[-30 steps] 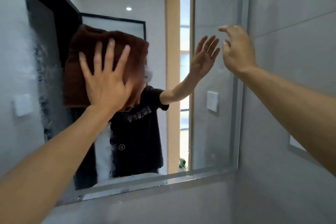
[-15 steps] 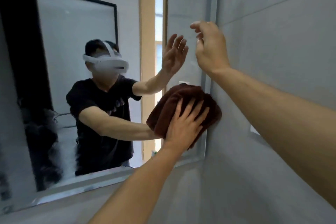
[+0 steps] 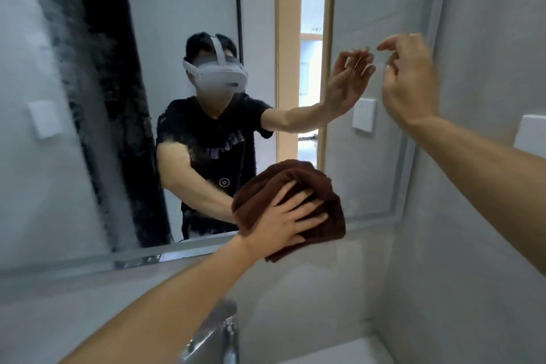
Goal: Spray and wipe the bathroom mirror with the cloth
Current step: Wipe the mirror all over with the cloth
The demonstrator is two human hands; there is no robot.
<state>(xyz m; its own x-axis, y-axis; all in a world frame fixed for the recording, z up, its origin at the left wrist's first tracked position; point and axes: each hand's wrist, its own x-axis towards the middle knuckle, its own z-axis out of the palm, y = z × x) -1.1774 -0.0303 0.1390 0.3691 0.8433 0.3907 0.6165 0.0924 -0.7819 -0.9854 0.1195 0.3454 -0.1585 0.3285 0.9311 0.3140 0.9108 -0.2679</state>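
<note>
Head view: left hand [image 3: 280, 224], fingers [image 3: 313, 218] straight, on cloth [image 3: 266, 186] against mirror [image 3: 183, 23]; right hand [image 3: 410, 89] relaxed, empty.

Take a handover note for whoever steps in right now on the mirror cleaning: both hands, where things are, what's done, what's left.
Left hand: flat on the brown cloth, pressing it to the mirror at its lower right, just above the bottom edge.
Right hand: raised by the mirror's right edge, fingers loosely curled, holding nothing; whether it touches the glass cannot be told.
Done: the centre and right of the glass look clear.
Left: white spray haze covers the left strip; wipe that.
</note>
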